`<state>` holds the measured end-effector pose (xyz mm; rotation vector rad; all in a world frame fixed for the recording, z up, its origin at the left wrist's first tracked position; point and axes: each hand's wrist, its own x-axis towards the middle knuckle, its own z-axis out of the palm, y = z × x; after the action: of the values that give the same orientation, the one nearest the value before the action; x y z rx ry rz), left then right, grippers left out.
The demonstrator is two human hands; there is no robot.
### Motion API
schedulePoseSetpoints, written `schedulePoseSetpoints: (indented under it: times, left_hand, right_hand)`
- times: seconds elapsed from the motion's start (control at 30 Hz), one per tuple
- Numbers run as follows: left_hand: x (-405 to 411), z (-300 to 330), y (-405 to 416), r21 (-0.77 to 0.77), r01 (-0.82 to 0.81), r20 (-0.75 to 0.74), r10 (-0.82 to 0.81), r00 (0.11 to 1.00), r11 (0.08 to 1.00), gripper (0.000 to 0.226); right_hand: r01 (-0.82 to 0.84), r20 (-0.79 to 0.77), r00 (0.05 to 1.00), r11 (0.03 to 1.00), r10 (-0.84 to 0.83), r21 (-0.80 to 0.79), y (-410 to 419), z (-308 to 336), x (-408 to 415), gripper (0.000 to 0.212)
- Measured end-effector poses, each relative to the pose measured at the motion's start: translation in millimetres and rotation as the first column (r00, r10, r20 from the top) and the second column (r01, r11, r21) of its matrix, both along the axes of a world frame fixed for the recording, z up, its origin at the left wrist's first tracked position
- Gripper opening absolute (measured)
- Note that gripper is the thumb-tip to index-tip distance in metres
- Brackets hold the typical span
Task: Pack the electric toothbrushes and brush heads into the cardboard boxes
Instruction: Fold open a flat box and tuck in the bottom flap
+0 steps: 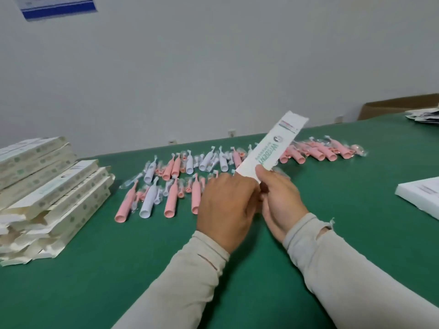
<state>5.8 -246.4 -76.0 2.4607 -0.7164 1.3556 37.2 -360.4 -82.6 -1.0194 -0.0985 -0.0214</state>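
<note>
The cardboard box (273,146), pinched at its near end in my right hand (279,198), slants up and away to the right; my left hand (225,207) curls beside it, grip hidden.

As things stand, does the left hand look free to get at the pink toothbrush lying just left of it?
Probably not yet. The left hand is busy at the near end of the box that the right hand holds. The pink toothbrush lies uncovered on the table, so nothing else blocks it.
</note>
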Motion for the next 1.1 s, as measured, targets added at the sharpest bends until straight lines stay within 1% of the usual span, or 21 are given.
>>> schedulePoseSetpoints:
  times: [0.03,0.07,0.1,0.13,0.17,0.23,0.27,0.3,0.33,0.37,0.4,0.43,0.5,0.57,0.63,0.7,0.73,0.8,0.93,1.03,1.1]
  left_hand:
    - [2.3,-5.0,0.9,-0.001,0.048,0.013,-0.048,0.999,0.999,0.006]
    - [3.8,-9.2,3.9,-0.067,0.104,0.025,-0.103,0.994,0.992,0.006]
    - [4.5,-11.6,8.1,-0.214,0.153,0.038,-0.148,0.988,0.965,0.009]
    - [4.9,-11.9,13.4,-0.416,0.173,0.047,-0.169,0.985,0.893,0.01]
    - [5.4,-11.4,18.3,-0.611,0.153,0.037,-0.165,0.986,0.777,0.012]
    - [9.0,-10.1,25.9,-0.848,0.048,-0.096,-0.242,0.965,0.528,0.025]
    - [10.8,-10.4,29.2,-0.904,-0.006,-0.184,-0.376,0.908,0.428,0.037]
    - [12.1,-11.2,31.2,-0.94,-0.047,-0.239,-0.554,0.798,0.338,0.05]
    - [12.2,-12.2,32.3,-0.966,-0.084,-0.24,-0.721,0.649,0.246,0.059]
    - [10.4,-12.1,32.5,-0.978,-0.133,-0.208,-0.831,0.516,0.162,0.063]
    - [8.3,-11.7,32.5,-0.98,-0.182,-0.155,-0.89,0.429,0.083,0.064]
    - [7.6,-11.1,32.3,-0.977,-0.212,-0.095,-0.915,0.392,0.011,0.064]
    - [11.2,-11.1,32.6,-0.974,-0.199,0.009,-0.891,0.455,-0.111,0.055]
    - [15.4,-11.2,34.5,-0.963,-0.164,0.088,-0.822,0.562,-0.215,0.05]
    - [17.5,-10.3,37.6,-0.935,-0.173,0.143,-0.777,0.613,-0.309,0.064]
    - [17.3,-10.8,40.6,-0.905,-0.211,0.166,-0.766,0.621,-0.368,0.087]
    - [16.6,-11.0,41.1,-0.9,-0.215,0.177,-0.767,0.616,-0.38,0.09]
    - [16.7,-10.9,40.1,-0.909,-0.194,0.182,-0.77,0.611,-0.368,0.078]
    - [17.9,-15.4,37.0,-0.93,-0.166,0.17,-0.784,0.598,-0.329,0.062]
    - [19.3,-16.1,35.7,-0.949,-0.172,0.121,-0.811,0.572,-0.263,0.027]
    - [18.1,-17.2,34.1,-0.956,-0.18,0.093,-0.823,0.56,-0.231,0.032]
  right_hand:
    - [0.027,-0.026,0.999,1.0,-0.027,0.004,-4.1,0.1,3.0,0.02]
    - [0.028,-0.037,0.999,1.0,-0.028,-0.001,-7.2,-0.5,5.1,0.018]
    - [0.005,-0.039,0.999,1.0,-0.006,-0.012,-9.4,0.0,5.6,0.019]
    - [-0.025,-0.039,0.999,0.999,0.024,-0.022,-11.1,0.6,4.8,0.019]
    - [-0.068,-0.039,0.997,0.997,0.068,-0.021,-11.4,1.3,3.6,0.02]
    - [-0.198,-0.033,0.98,0.98,0.197,-0.019,-10.0,0.8,0.7,0.025]
    - [-0.277,-0.033,0.961,0.961,0.276,-0.023,-7.6,-0.2,-1.4,0.029]
    - [-0.357,-0.04,0.934,0.934,0.355,-0.036,-5.1,-1.5,-4.2,0.034]
    - [-0.428,-0.052,0.904,0.901,0.425,-0.067,-2.8,-2.8,-7.0,0.038]
    - [-0.483,-0.067,0.875,0.868,0.479,-0.114,-0.5,-3.9,-10.2,0.04]
    - [-0.517,-0.081,0.856,0.84,0.511,-0.167,1.6,-5.5,-12.9,0.04]
    - [-0.524,-0.095,0.851,0.824,0.516,-0.217,4.3,-6.7,-15.4,0.038]
    - [-0.427,-0.089,0.901,0.834,0.424,-0.348,10.0,-7.7,-17.5,0.04]
    - [-0.219,-0.003,0.967,0.825,0.255,-0.522,14.5,-9.9,-16.1,0.055]
    - [-0.039,0.146,0.977,0.8,0.157,-0.599,16.3,-12.2,-16.3,0.063]
    - [0.006,0.257,0.95,0.814,0.176,-0.581,16.5,-13.3,-18.1,0.045]
    - [0.01,0.283,0.939,0.811,0.193,-0.585,16.7,-14.2,-18.9,0.033]
    - [0.038,0.302,0.935,0.793,0.186,-0.608,18.2,-16.3,-20.4,0.021]
    - [0.103,0.333,0.935,0.811,0.118,-0.575,23.0,-17.2,-21.2,0.016]
    - [0.133,0.328,0.942,0.823,0.068,-0.553,24.4,-17.3,-21.3,0.02]
    - [0.152,0.322,0.946,0.827,0.037,-0.541,24.4,-17.8,-20.3,0.019]
